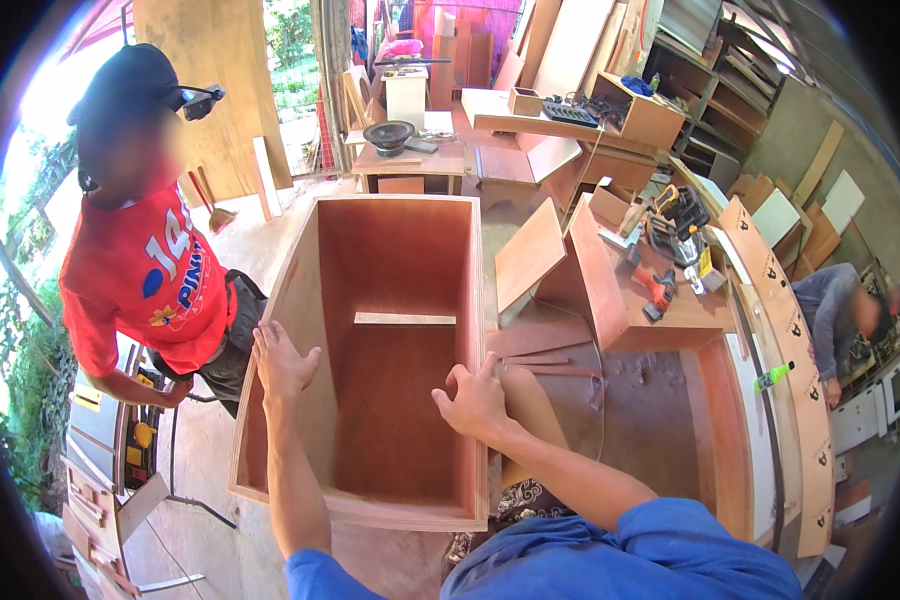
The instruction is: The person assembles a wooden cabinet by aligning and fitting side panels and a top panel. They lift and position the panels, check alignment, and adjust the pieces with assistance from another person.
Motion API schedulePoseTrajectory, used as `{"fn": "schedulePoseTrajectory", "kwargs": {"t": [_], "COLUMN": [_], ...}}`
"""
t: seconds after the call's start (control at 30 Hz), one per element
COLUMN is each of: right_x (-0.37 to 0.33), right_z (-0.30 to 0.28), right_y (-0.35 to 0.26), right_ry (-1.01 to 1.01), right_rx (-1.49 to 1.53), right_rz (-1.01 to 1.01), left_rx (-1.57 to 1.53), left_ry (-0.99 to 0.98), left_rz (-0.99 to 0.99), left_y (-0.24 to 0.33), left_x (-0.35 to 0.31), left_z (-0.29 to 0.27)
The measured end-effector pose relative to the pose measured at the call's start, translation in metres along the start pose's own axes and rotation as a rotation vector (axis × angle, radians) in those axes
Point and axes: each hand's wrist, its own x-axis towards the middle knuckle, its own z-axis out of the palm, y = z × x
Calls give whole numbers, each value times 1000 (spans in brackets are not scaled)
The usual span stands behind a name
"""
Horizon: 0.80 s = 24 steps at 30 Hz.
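A large open-topped wooden box stands in front of me, with reddish-brown inner walls and pale plywood edges. Through a slot low in its far wall, light shows. My left hand lies on the box's left wall near the top edge, fingers stretched out and thumb spread. At the right wall, my right hand rests by the rim with bent fingers held apart. Neither hand shows a tool or a loose part in it. My bare knee is against the outside of the right wall.
A person in a red shirt stands close at left. A cordless drill lies among tools on a wooden cabinet to the right. A speaker cone sits on a low table beyond. Another person's grey sleeve shows far right.
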Motion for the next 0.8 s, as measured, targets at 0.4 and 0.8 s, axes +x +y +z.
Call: {"fn": "schedulePoseTrajectory", "kwargs": {"t": [0.4,0.8], "right_x": [-2,-3], "right_z": [-4,-5], "right_y": [-5,-8], "right_ry": [-36,-43], "right_rx": [25,22], "right_rz": [20,42], "left_rx": [-22,10], "left_ry": [-43,-53], "left_rz": [15,39], "left_y": [2,2], "left_x": [-6,-8], "left_z": [-1,4]}}
